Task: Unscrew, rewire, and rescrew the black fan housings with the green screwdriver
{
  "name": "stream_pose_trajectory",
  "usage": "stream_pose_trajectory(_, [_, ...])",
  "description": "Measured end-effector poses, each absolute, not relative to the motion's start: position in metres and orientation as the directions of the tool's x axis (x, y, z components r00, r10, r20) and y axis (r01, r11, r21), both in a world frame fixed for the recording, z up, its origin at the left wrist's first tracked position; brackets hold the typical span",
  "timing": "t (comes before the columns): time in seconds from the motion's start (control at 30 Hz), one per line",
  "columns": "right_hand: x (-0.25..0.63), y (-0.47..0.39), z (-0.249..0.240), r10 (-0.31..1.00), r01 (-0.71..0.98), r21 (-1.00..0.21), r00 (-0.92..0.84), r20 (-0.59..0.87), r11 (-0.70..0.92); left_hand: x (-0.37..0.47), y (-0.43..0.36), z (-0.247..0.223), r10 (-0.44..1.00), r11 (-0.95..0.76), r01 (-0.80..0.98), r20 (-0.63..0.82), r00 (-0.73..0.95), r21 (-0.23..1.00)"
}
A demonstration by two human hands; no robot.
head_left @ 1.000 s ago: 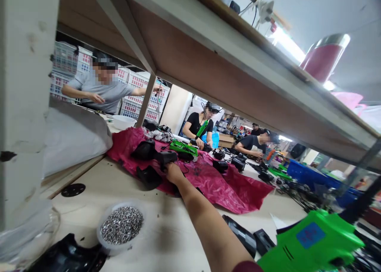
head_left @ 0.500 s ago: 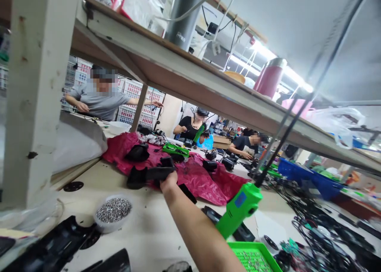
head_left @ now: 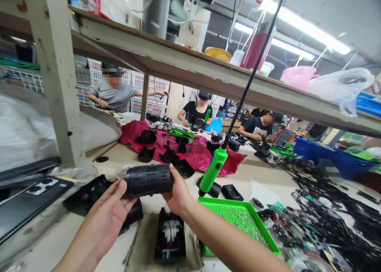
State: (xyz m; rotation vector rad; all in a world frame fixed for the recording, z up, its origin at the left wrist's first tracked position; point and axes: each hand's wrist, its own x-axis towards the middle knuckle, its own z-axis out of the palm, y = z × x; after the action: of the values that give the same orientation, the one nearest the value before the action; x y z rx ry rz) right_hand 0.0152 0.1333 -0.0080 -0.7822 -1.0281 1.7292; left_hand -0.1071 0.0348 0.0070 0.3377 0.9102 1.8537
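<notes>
Between my two hands I hold a black slotted plastic housing (head_left: 148,180), lying level above the bench. Its left end sits in the fingers of my left hand (head_left: 111,202), and my right hand (head_left: 177,190) grips its right end. Below, on a cloth pad, rests an opened black housing with wires and a white part inside (head_left: 170,237). More black curved shells (head_left: 89,192) lie behind my left hand. A green electric screwdriver (head_left: 213,169) hangs upright to the right of my right hand, above a green tray (head_left: 238,208) of small screws.
A dark phone (head_left: 32,202) lies at the left beside the shelf post (head_left: 58,77). Pink plastic sheeting (head_left: 202,155) with black parts covers the far bench. Cables and wiring (head_left: 300,208) crowd the right. A loaded shelf (head_left: 190,68) crosses overhead. Several co-workers (head_left: 114,91) sit beyond.
My right hand has drawn back from the pink sheeting toward me with a black housing. My left hand has come into view and holds its other end. The view has shifted.
</notes>
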Motion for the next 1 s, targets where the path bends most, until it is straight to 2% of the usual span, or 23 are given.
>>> stream_pose_trajectory(0.07, [0.038, 0.119, -0.002, 0.931, -0.357, -0.922, -0.365, -0.008, -0.148, -0.101, 0.032, 0.008, 0.863, -0.266, -0.642, -0.12, -0.491, 0.72])
stream_pose_trajectory(0.2, [0.084, 0.096, 0.008, 0.934, -0.233, -0.972, -0.339, 0.116, 0.037, -0.095, 0.023, 0.006, 0.878, -0.24, -0.56, -0.069, -0.473, 0.793])
stream_pose_trajectory(0.23, [0.094, 0.09, 0.01, 0.935, -0.2, -0.975, -0.317, 0.161, 0.1, -0.094, 0.021, 0.007, 0.883, -0.227, -0.535, -0.06, -0.466, 0.814])
stream_pose_trajectory(0.3, [0.11, 0.078, 0.015, 0.883, -0.049, -0.943, -0.339, 0.324, 0.328, -0.089, 0.019, 0.012, 0.893, -0.201, -0.489, -0.046, -0.447, 0.849])
stream_pose_trajectory(0.33, [0.116, 0.072, 0.018, 0.815, 0.062, -0.876, -0.402, 0.417, 0.479, -0.086, 0.019, 0.016, 0.905, -0.181, -0.472, -0.042, -0.424, 0.863])
stream_pose_trajectory(0.4, [0.124, 0.064, 0.024, 0.643, 0.266, -0.625, -0.569, 0.512, 0.734, -0.079, 0.021, 0.023, 0.933, -0.136, -0.445, -0.037, -0.358, 0.885])
stream_pose_trajectory(0.43, [0.126, 0.061, 0.026, 0.589, 0.333, -0.508, -0.629, 0.508, 0.794, -0.075, 0.023, 0.027, 0.947, -0.113, -0.432, -0.035, -0.319, 0.895])
stream_pose_trajectory(0.47, [0.128, 0.06, 0.028, 0.576, 0.379, -0.446, -0.654, 0.491, 0.811, -0.072, 0.024, 0.03, 0.959, -0.092, -0.415, -0.031, -0.28, 0.905])
stream_pose_trajectory(0.5, [0.13, 0.06, 0.029, 0.586, 0.412, -0.426, -0.658, 0.472, 0.805, -0.069, 0.026, 0.033, 0.97, -0.07, -0.396, -0.03, -0.241, 0.915])
stream_pose_trajectory(0.57, [0.135, 0.059, 0.029, 0.645, 0.446, -0.478, -0.629, 0.434, 0.757, -0.065, 0.029, 0.036, 0.985, -0.024, -0.362, -0.04, -0.169, 0.932])
stream_pose_trajectory(0.67, [0.145, 0.051, 0.023, 0.826, 0.422, -0.73, -0.437, 0.356, 0.538, -0.065, 0.029, 0.028, 0.978, 0.054, -0.334, -0.117, -0.173, 0.941])
stream_pose_trajectory(0.73, [0.149, 0.039, 0.014, 0.94, 0.247, -0.929, -0.27, 0.206, 0.275, -0.067, 0.028, 0.016, 0.945, 0.121, -0.351, -0.216, -0.247, 0.929])
stream_pose_trajectory(0.77, [0.15, 0.031, 0.008, 0.969, 0.115, -0.983, -0.219, 0.112, 0.14, -0.068, 0.026, 0.008, 0.922, 0.164, -0.37, -0.276, -0.271, 0.914])
stream_pose_trajectory(0.87, [0.145, 0.008, -0.015, 0.985, -0.235, -0.964, -0.144, -0.094, -0.127, -0.068, 0.021, -0.015, 0.874, 0.301, -0.418, -0.423, -0.24, 0.857])
stream_pose_trajectory(1.0, [0.128, -0.004, -0.042, 0.965, -0.456, -0.858, -0.005, -0.262, -0.235, -0.068, 0.017, -0.036, 0.86, 0.409, -0.361, -0.487, -0.154, 0.838])
